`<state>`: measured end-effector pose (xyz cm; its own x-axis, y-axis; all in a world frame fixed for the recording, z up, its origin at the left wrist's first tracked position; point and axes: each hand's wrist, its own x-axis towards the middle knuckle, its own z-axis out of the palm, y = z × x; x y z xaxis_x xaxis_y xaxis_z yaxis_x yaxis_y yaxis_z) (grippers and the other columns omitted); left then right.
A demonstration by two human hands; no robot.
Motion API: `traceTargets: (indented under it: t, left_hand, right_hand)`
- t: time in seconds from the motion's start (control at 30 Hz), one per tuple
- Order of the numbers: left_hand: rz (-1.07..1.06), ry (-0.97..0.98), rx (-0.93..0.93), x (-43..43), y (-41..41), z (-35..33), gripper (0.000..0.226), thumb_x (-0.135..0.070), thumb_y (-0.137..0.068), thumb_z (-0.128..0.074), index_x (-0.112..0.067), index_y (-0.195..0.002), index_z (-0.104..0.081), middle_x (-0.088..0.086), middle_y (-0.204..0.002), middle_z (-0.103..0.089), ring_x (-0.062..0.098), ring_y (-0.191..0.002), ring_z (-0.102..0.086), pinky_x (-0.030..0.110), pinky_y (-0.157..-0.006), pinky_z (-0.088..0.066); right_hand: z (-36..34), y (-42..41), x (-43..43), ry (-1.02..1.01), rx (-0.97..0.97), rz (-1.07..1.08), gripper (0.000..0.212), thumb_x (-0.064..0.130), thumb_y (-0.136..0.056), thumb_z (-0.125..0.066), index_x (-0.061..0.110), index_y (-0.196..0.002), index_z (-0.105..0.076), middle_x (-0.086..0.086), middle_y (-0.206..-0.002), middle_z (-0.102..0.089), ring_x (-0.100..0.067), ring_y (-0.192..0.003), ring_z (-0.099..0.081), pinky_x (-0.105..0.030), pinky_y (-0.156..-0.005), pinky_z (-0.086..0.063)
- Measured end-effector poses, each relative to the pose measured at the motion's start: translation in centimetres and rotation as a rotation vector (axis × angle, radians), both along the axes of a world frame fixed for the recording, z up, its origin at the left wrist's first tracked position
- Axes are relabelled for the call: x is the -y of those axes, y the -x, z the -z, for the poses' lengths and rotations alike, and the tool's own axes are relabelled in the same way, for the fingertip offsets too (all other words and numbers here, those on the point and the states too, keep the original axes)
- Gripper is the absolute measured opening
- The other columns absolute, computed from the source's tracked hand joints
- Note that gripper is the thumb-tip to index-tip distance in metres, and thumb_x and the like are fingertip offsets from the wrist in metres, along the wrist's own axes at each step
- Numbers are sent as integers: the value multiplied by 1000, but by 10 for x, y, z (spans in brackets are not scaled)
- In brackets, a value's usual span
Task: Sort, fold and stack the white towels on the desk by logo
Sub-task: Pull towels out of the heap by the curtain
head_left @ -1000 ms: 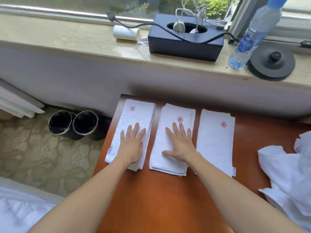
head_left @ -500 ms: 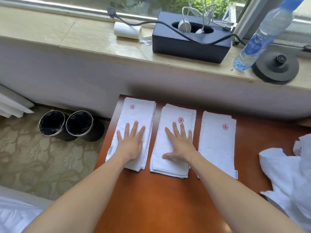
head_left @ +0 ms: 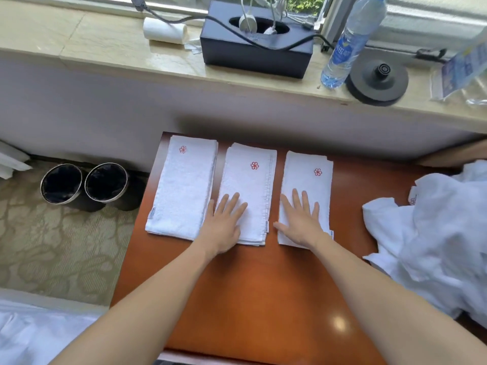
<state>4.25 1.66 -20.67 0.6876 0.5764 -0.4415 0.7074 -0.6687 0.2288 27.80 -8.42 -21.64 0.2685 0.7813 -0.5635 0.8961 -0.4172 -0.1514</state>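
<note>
Three folded white towel stacks lie side by side at the far end of the brown desk (head_left: 253, 291), each with a red flower logo. The left stack (head_left: 181, 188) lies untouched. My left hand (head_left: 224, 225) rests flat, fingers spread, on the near end of the middle stack (head_left: 250, 180). My right hand (head_left: 300, 222) lies flat the same way on the right stack (head_left: 307, 177). A crumpled heap of unfolded white towels (head_left: 432, 238) sits at the desk's right side, apart from both hands.
Beyond the desk runs a stone windowsill with a black box of cables (head_left: 255, 46), a white roll (head_left: 164, 30), a water bottle (head_left: 350, 40) and a black kettle base (head_left: 376, 83). Two dark round bins (head_left: 84, 184) stand on the carpet at the left. White bedding (head_left: 31, 335) shows at the lower left.
Both hands have shifted one stack to the right: my left hand from the left stack to the middle one, my right hand from the middle stack to the right one.
</note>
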Motion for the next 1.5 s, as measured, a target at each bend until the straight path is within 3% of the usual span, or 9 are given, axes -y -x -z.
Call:
traceTargets:
  t: [0.1,0.3,0.5,0.67,0.8,1.07,1.3,1.37,1.5]
  left_hand:
    - [27,36,-55,19,-18,6,66,-30,-105,-38,-29,-164,-8,0,-172,15,27,-158,14,58,-126,2]
    - [3,40,-101,31,-25,5,67,-31,-106,-37,-27,-165,-4,1,-171,20,29,-158,16,55,-126,-3]
    - [39,52,-82,38,-37,-12,66,-31,-107,-37,-26,-165,-6,0,-172,16,26,-158,14,53,-127,3]
    - [101,-16,-10,65,-73,-38,63,-31,-106,-36,-24,-164,-11,1,-173,2,24,-159,5,51,-127,0]
    - [136,-56,23,100,-110,-67,63,-33,-108,-36,-24,-164,-9,1,-173,5,26,-159,3,52,-127,-2]
    - [77,-149,165,193,-223,-122,60,-31,-108,-38,-24,-164,-15,2,-173,1,25,-159,2,50,-127,-3]
    - [158,-225,249,265,-336,-154,65,-31,-104,-43,-23,-163,-18,1,-173,-5,24,-158,-5,46,-127,-5]
    - [174,-226,250,275,-362,-162,64,-31,-104,-43,-23,-163,-19,2,-172,-7,24,-158,-7,47,-127,-6]
    - [191,-236,242,289,-397,-171,62,-34,-105,-42,-23,-163,-21,4,-172,-10,26,-157,-11,45,-126,-10]
  right_hand:
    - [3,-20,18,113,-9,-39,86,58,-105,-41,33,-163,16,0,-167,35,-33,-153,32,-68,-123,4]
    - [5,-11,29,83,-40,-59,86,55,-105,-43,34,-163,17,1,-167,35,-32,-153,33,-69,-122,5]
    - [-13,-15,51,-17,-41,17,79,52,-106,-42,30,-165,7,-1,-171,23,-28,-157,23,-62,-124,2]
    - [-43,-29,91,-111,-35,57,73,49,-107,-41,27,-166,-4,-4,-174,8,-27,-160,11,-57,-126,3]
    - [-79,-54,125,-180,-43,83,68,44,-107,-42,22,-165,-13,-6,-174,1,-26,-160,9,-54,-126,4]
    - [-152,-178,202,-391,68,3,64,36,-105,-45,18,-163,-24,-4,-173,-11,-24,-160,0,-51,-127,0]
    - [-188,-303,292,-412,168,48,54,34,-107,-42,19,-158,-34,0,-170,-20,-24,-159,-7,-50,-126,-4]
    - [-192,-327,302,-446,147,81,50,30,-106,-44,19,-155,-40,-4,-167,-26,-27,-157,-13,-48,-126,-9]
    - [-194,-350,300,-505,-14,239,53,34,-101,-56,15,-149,-48,-3,-152,-47,-30,-141,-35,-44,-112,-35]
